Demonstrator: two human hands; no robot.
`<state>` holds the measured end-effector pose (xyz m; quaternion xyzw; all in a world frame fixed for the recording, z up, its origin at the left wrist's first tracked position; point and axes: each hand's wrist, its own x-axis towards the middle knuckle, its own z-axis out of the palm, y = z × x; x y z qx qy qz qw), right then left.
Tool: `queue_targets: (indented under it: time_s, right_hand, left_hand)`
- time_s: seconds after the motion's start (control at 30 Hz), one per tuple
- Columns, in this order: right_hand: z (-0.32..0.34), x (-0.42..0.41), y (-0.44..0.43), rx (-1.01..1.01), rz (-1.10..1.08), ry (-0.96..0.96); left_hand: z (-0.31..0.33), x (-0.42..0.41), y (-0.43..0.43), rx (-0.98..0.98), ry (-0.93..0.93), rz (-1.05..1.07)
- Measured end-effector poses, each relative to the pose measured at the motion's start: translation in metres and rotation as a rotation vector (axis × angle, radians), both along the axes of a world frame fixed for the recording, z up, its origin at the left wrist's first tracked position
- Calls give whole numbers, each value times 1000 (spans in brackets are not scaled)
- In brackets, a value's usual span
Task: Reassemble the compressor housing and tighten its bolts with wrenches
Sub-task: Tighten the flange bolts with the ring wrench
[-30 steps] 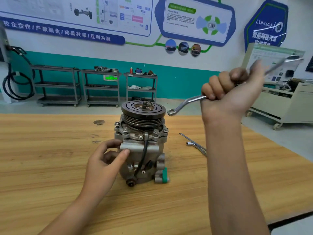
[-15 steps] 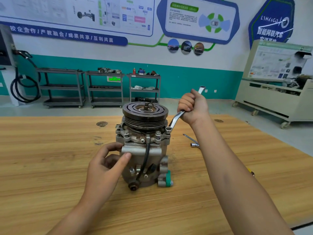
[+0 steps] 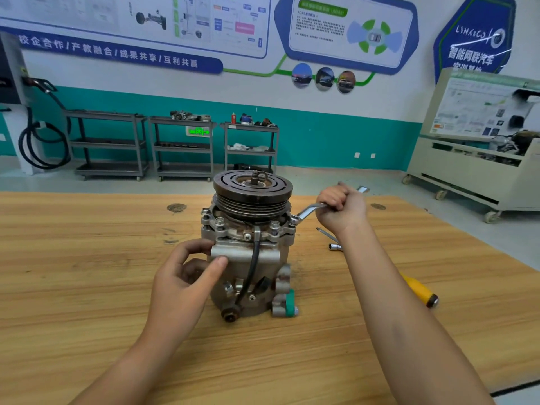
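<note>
Tabletop (image 3: 87, 287) is wood. Compressor (image 3: 257, 258) stands upright mid-scene, pulley (image 3: 252, 187) on top, black cable (image 3: 252, 264) running down its near face. Left hand (image 3: 184, 279) grips the compressor's left side: thumb on the near face of the housing block, fingers (image 3: 193, 247) curled round the left edge, clamped on it. Bolts (image 3: 219, 221) stand around the flange below the pulley. Wrench (image 3: 311, 209): ring end sits on the flange's right corner, over a bolt there; shank angles up and right. Right hand (image 3: 343, 207) is a fist clamped round the shank, far tip poking out past it. Right of the compressor, beside the right forearm, a socket tool (image 3: 333, 245) lies flat. Further right and nearer, a yellow handle (image 3: 418, 289) lies on the tabletop, partly hidden by the forearm.
</note>
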<state>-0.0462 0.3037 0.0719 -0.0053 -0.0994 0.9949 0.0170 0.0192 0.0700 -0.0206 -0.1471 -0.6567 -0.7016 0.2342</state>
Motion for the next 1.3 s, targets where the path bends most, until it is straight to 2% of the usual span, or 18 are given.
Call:
queue_targets:
  time_s: [0.13,0.27,0.37,0.47,0.53,0.6,0.7,0.77,0.83,0.9,0.93,1.0,1.07,1.13,1.2,1.3]
  right_hand:
    - [-2,40,-5,34,-317,37]
    - [-21,91,-33,269,-628,260]
    - [-37,111,-71,603,-893,476]
    - [-48,110,-104,1170,-1245,733]
    - [-48,102,-120,1419,-1428,839]
    - [-42,93,-133,1587,-1509,859]
    - [-36,80,-152,1815,-1529,756]
    - [-31,71,-160,1884,-1536,699]
    - [-21,67,-158,1835,-1576,697]
    - [-7,73,-151,1648,-1568,764]
    - [2,79,-147,1500,-1485,804]
    - [24,93,-136,1099,-1169,806]
    - [47,100,-113,696,-917,714]
    - [67,98,-81,446,-693,634]
    - [78,88,-50,345,-513,490]
    - [70,59,-24,309,-344,228]
  left_hand:
    - [0,1,1,-8,4,14]
    - [1,3,3,11,0,10]
    - [2,4,3,9,-1,14]
    - [0,2,2,-4,10,7]
    - [3,2,3,5,20,7]
    - [6,5,3,7,41,14]
    - [14,11,4,-60,56,7]
    - [13,12,5,-131,102,96]
    - [11,10,3,-130,64,91]
    - [10,8,2,-62,14,30]
    - [8,6,1,-25,-6,-10]
    - [7,5,0,-1,-28,-31]
    - [7,6,0,9,-37,-35]
    - [7,6,0,12,-50,-23]
    - [7,6,0,0,-57,-13]
    - [10,8,1,5,-65,-16]
